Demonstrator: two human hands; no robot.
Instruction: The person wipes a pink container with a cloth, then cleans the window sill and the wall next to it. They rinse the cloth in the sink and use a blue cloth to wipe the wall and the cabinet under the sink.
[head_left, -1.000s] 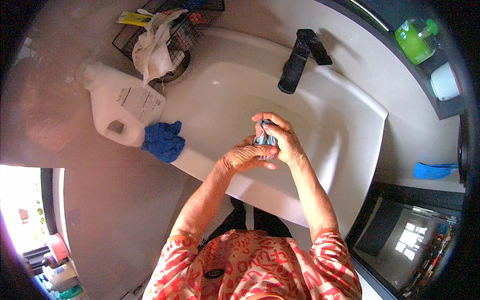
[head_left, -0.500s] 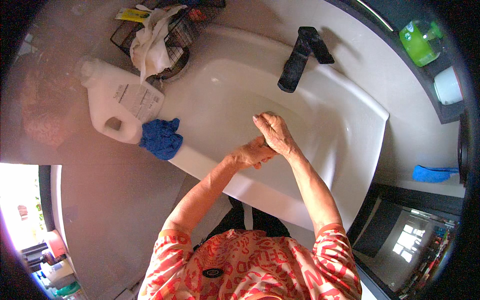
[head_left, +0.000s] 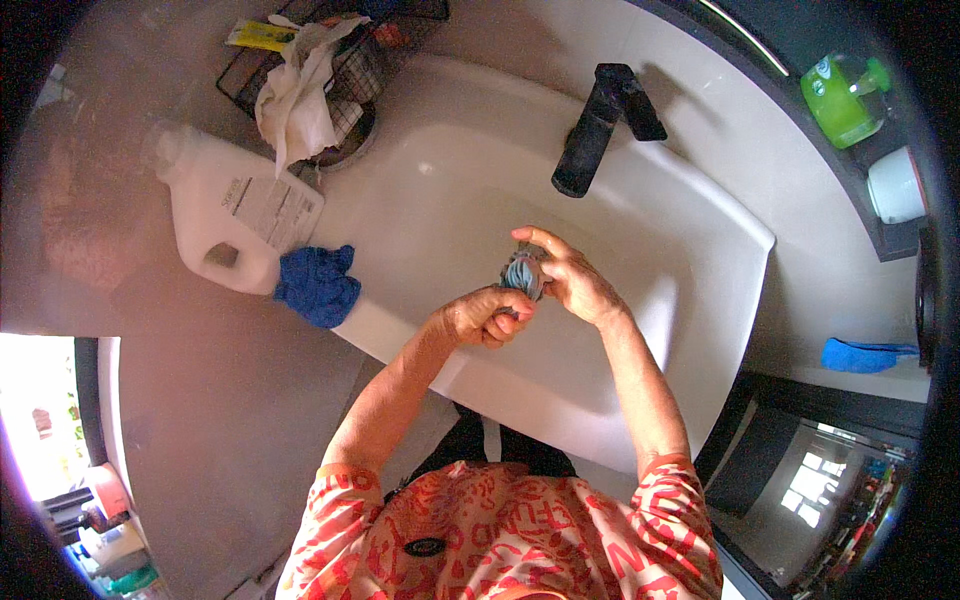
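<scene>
While both hands meet over the basin, these lines run from left to right.

Counter, left: a white jug [head_left: 225, 215] lies on its side; a blue rag [head_left: 318, 287] sits at the sink's edge just beside it.
Wire basket [head_left: 345, 60]: behind the jug, with a white cloth [head_left: 295, 100] draped over it.
Left hand [head_left: 482, 316]: curled closed, gripping the lower end of the small blue cloth [head_left: 522, 274].
Small blue cloth: bunched between the two hands, above the white sink [head_left: 700, 260], below the black tap [head_left: 592, 130].
Right hand [head_left: 575, 283]: fingers wrapped round the upper end of the cloth, index finger raised.
Doing it well: I judge this a wringing step; twist the ends in opposite directions, low over the basin, so drips fall inside.
</scene>
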